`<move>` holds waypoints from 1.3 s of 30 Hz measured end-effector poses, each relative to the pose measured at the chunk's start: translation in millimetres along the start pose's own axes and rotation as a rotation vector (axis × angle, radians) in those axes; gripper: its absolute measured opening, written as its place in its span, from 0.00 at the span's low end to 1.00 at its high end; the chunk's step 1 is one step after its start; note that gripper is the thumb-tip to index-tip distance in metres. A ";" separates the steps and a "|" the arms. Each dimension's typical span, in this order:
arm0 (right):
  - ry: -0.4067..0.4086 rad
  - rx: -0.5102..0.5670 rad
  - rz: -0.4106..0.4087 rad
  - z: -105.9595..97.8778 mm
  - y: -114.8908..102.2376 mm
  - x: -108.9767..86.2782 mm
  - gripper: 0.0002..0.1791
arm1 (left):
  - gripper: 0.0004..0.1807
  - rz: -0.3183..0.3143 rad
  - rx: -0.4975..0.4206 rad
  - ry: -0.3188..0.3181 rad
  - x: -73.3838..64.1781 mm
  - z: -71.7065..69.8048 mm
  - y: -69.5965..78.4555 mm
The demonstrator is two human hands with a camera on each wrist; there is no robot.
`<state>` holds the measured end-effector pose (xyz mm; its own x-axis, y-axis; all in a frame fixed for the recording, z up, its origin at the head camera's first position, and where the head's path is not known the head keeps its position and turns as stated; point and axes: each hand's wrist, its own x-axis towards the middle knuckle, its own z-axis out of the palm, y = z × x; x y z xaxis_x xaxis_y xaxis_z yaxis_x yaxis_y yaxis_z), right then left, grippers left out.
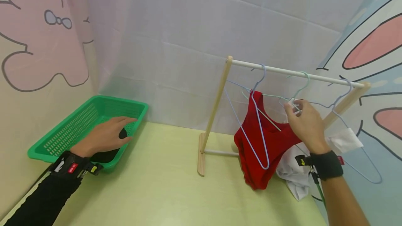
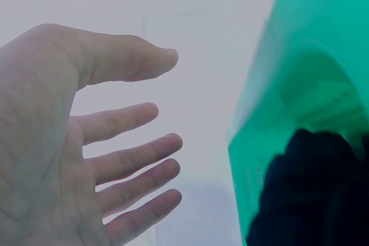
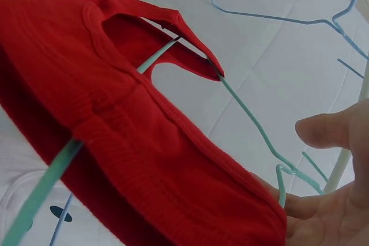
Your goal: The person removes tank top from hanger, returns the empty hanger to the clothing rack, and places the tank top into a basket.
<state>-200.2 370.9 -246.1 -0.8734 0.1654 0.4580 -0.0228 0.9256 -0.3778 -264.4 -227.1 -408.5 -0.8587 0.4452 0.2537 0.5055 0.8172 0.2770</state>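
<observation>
My left hand (image 1: 105, 133) hovers over the right side of a green plastic basket (image 1: 67, 123), fingers extended and apart, holding nothing. Dark cloth (image 1: 106, 154) lies in the basket beneath it. At the rack, my right hand (image 1: 306, 123) is at the neck of a green hanger (image 1: 303, 88). In the right wrist view, its thumb (image 3: 326, 131) stands apart from the other fingers, which are partly hidden behind a red sleeveless top (image 3: 190, 159). One strap of the red top (image 1: 265, 142) sits on the green hanger's left arm; the other side reaches my right hand.
A wooden clothes rack with a white rail (image 1: 279, 69) stands on the pale yellow table (image 1: 163, 184). Blue hangers hang at the left (image 1: 259, 121) and right (image 1: 337, 104). White cloth (image 1: 293, 170) hangs behind the red top. Printed curtains (image 1: 201, 37) enclose the table.
</observation>
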 end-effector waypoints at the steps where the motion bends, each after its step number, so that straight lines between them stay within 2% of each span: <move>1: -0.001 -0.003 -0.003 0.0 -0.7 0.6 0.38 | 0.37 0.007 0.007 0.004 1.6 0.0 2.4; 7: -0.026 0.002 -0.014 -1.1 -4.1 7.7 0.38 | 0.36 0.045 0.016 0.019 9.1 0.1 15.6; 20: -0.045 0.015 -0.056 -3.9 -4.4 32.0 0.31 | 0.34 0.124 -0.045 0.041 19.6 7.1 38.1; 27: -0.096 0.018 -0.049 -4.6 -4.9 33.3 0.28 | 0.33 0.161 -0.029 0.047 24.8 11.0 54.3; 32: -0.102 0.027 -0.056 -1.8 -2.9 33.7 0.26 | 0.33 0.186 -0.035 0.047 29.5 18.1 64.3; 39: -0.099 0.012 -0.060 -2.6 -2.1 33.2 0.29 | 0.33 0.218 -0.063 0.062 45.4 30.1 75.8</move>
<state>-227.9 375.4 -228.1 -0.9140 0.0746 0.3988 -0.0820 0.9287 -0.3617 -267.5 -134.0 -403.9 -0.7226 0.5842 0.3695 0.6847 0.6785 0.2663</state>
